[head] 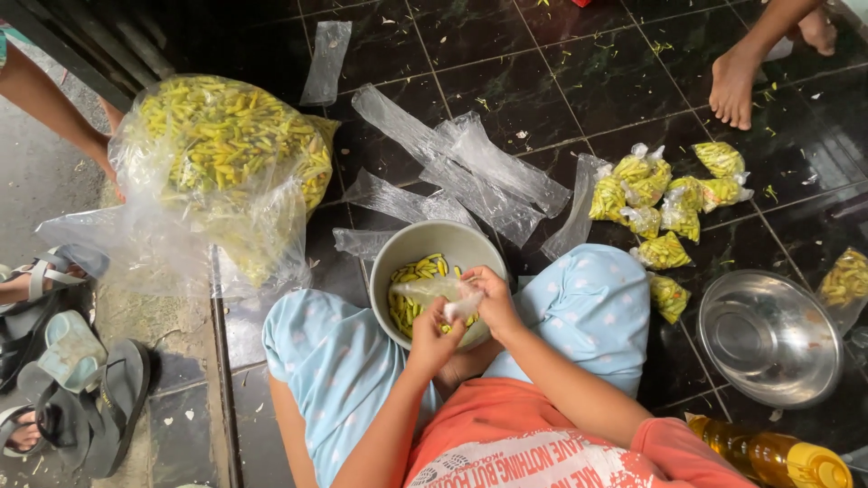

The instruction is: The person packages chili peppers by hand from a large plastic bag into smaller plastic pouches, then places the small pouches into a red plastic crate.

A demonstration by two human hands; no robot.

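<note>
Hands: left hand (432, 333), right hand (493, 298) both pinch small bag (434, 289) | bowl (402, 251) beneath; filled packets (665, 203) right

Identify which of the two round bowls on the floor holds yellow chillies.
The pale bowl between the person's knees, under both hands; the shiny steel bowl at right holds none.
</note>
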